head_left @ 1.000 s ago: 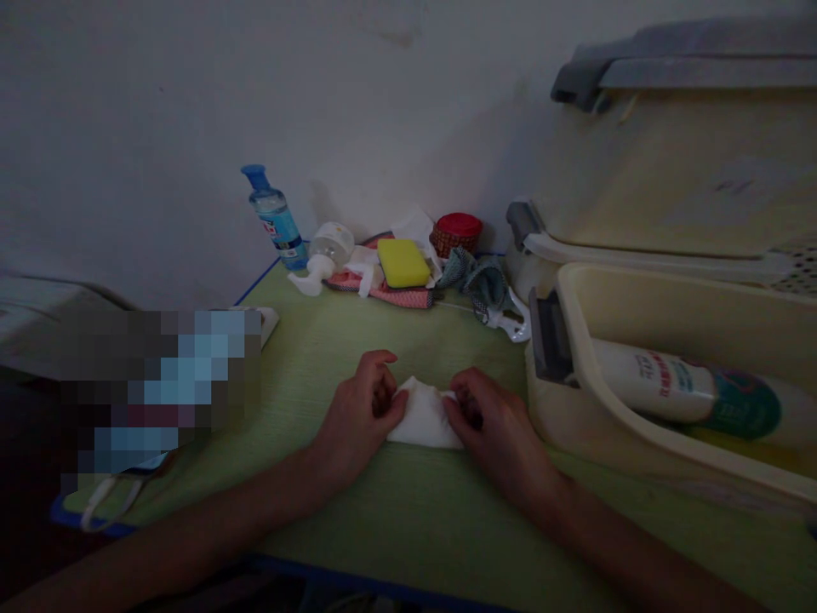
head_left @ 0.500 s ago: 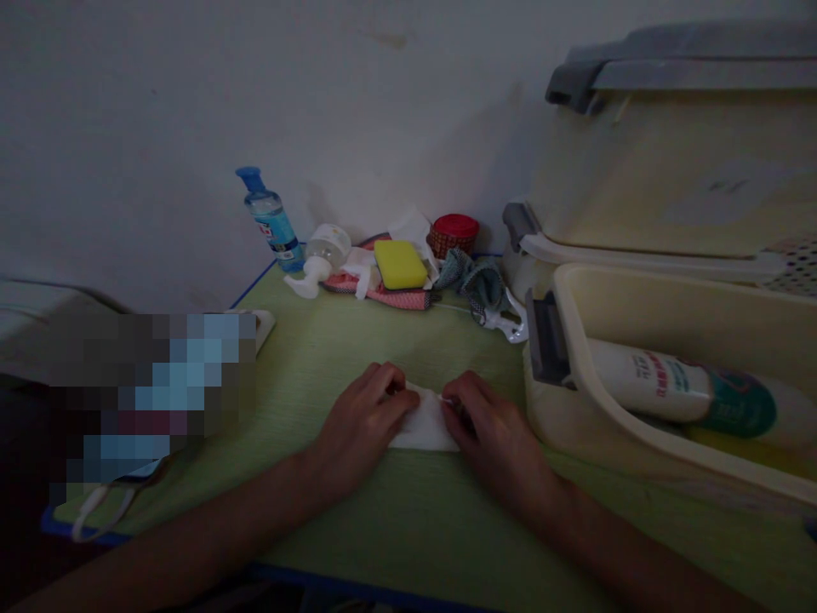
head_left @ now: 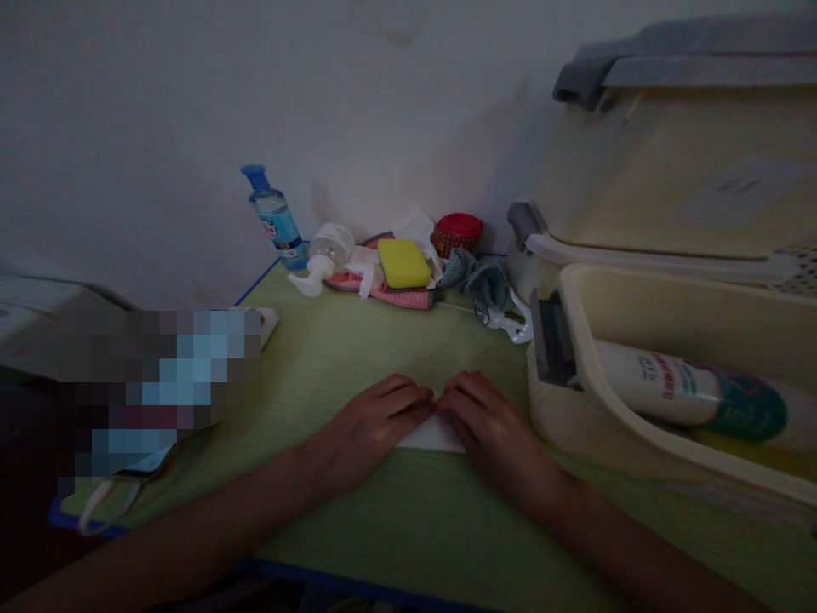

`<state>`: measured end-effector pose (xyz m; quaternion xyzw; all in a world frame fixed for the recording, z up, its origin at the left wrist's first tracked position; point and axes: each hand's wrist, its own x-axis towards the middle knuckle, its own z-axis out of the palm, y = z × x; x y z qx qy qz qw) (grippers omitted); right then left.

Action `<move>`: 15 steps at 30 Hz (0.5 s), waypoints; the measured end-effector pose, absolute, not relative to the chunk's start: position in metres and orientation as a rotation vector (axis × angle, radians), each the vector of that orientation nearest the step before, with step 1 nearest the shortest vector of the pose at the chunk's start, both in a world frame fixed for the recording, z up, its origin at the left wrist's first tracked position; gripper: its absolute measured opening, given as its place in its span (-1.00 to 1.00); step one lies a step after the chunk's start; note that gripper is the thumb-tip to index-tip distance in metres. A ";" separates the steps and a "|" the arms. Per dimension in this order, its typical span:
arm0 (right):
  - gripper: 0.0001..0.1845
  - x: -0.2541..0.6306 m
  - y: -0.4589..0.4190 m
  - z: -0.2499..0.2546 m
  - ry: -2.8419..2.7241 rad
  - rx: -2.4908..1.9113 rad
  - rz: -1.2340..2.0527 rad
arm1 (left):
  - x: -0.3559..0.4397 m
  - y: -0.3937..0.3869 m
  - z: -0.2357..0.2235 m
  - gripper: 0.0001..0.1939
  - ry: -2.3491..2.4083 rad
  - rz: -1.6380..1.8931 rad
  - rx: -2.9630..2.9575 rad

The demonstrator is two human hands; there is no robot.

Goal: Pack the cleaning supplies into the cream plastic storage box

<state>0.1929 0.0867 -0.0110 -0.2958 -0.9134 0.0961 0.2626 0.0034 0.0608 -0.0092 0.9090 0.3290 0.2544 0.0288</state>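
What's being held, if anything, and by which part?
The left hand and right hand cover the far part of the flat white sheet; whether they grip it cannot be told.

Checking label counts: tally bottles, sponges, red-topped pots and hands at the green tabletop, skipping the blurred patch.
Bottles: 2 (blue bottle, pump bottle)
Sponges: 1 (yellow sponge)
Red-topped pots: 1 (red-topped pot)
Hands: 2 (left hand, right hand)
Total: 6
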 end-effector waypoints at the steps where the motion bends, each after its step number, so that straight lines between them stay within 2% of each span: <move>1: -0.82 0.193 0.087 -0.011 -2.471 -0.784 0.271 | 0.003 0.061 -0.009 -0.69 1.026 0.761 2.793; 5: -0.82 0.198 0.089 -0.005 -2.506 -0.770 0.387 | 0.001 0.057 -0.008 -0.65 1.144 0.653 2.768; 11: -0.54 0.212 0.086 0.003 -2.495 -0.780 0.665 | 0.013 0.041 -0.003 -0.59 1.255 0.465 2.898; 15: -0.52 0.214 0.080 0.008 -2.500 -0.838 0.687 | 0.020 0.041 -0.005 -0.58 1.331 0.469 2.976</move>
